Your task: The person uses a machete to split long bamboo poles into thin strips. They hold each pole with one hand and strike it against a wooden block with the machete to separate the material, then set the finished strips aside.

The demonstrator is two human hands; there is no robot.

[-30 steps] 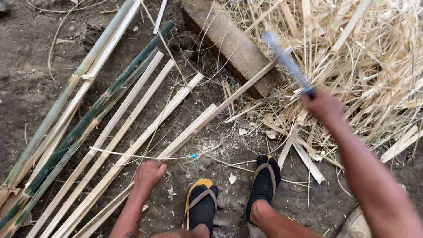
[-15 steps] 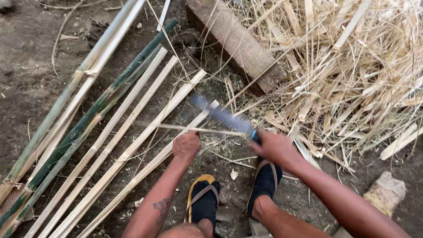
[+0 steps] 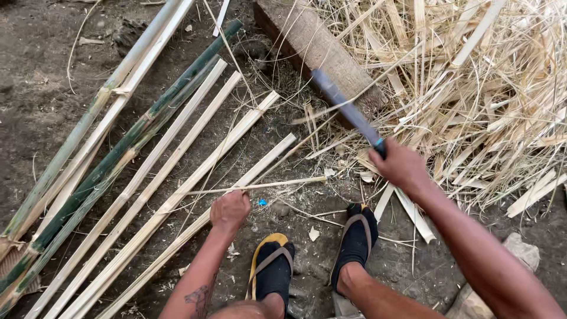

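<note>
Gripping thin bamboo strip [image 3: 260, 186] | left hand [image 3: 230, 210] | right hand [image 3: 401, 167] raises blade [image 3: 345, 107]

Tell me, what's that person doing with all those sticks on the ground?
A person is crouched on bare dirt, working with bamboo. The right hand grips a long knife, its blade raised over a wooden block. The left hand pinches one end of a thin bamboo sliver lying across the ground. Long split bamboo strips lie to the left, and a heap of pale shavings sits to the right.

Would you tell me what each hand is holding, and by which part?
Right hand grips a long knife by its handle; left hand holds a thin bamboo sliver at its end.
</note>
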